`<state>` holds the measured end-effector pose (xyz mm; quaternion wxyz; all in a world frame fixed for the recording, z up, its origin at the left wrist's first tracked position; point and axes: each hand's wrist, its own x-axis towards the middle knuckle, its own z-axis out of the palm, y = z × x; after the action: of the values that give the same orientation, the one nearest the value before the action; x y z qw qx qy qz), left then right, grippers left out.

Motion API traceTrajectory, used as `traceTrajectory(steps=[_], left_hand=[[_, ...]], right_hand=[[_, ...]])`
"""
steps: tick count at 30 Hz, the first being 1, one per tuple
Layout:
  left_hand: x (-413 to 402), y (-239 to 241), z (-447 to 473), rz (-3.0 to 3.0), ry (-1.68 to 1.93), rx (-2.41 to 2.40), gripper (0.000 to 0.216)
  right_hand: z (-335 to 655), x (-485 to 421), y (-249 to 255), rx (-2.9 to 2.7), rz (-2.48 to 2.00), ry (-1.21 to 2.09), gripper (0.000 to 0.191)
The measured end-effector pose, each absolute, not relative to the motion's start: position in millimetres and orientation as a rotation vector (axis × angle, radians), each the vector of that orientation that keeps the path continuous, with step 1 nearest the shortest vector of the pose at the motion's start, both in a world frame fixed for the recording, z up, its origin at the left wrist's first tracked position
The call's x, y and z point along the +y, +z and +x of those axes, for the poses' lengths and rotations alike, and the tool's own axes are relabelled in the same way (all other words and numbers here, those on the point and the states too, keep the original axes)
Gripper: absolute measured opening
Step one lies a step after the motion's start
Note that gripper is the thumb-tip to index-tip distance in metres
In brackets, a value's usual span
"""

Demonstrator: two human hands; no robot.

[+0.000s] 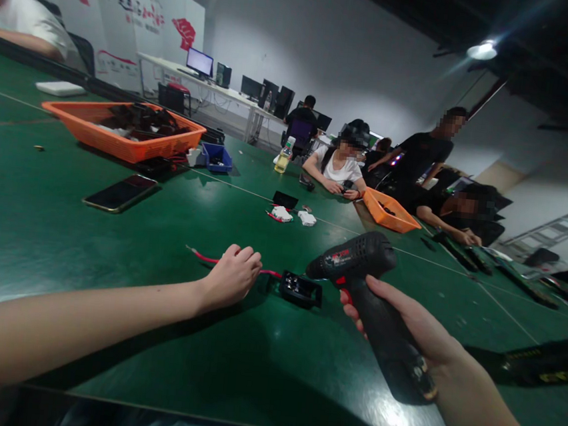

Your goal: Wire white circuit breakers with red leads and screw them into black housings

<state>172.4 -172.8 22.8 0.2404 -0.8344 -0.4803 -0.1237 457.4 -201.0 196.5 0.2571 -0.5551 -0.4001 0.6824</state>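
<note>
My right hand (405, 312) is wrapped round the grip of a black cordless drill (360, 260), its nose pointing left. Just below and left of the drill's tip lies a small black plastic housing (301, 290) with metal parts inside, on the green table (160, 355). A red wire (204, 257) runs from the housing leftward under my left hand (235, 272). Curled fingers of that hand close round the wire, whose bare end sticks out on the left. Whether the drill's bit touches the housing, I cannot tell.
An orange basket (119, 147) of black parts stands at left, beside a blue bin (216, 158). A phone (122, 193) lies nearer. White connectors (282, 214) and a bottle (284, 155) are beyond the housing. Across the table, people sit near another orange basket (389, 212).
</note>
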Motion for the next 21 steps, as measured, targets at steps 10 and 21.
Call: traceTrajectory(steps=[10, 21], left_hand=[[-171.8, 20.4, 172.7, -2.281, -0.343, -1.334, 0.012], [-172.6, 21.6, 172.2, -2.263, -0.324, -1.317, 0.016]], right_hand=[[456.5, -200.8, 196.0, -1.107, -1.454, 1.854, 0.023], [454.2, -202.7, 197.7, -1.089, -1.468, 1.854, 0.025]])
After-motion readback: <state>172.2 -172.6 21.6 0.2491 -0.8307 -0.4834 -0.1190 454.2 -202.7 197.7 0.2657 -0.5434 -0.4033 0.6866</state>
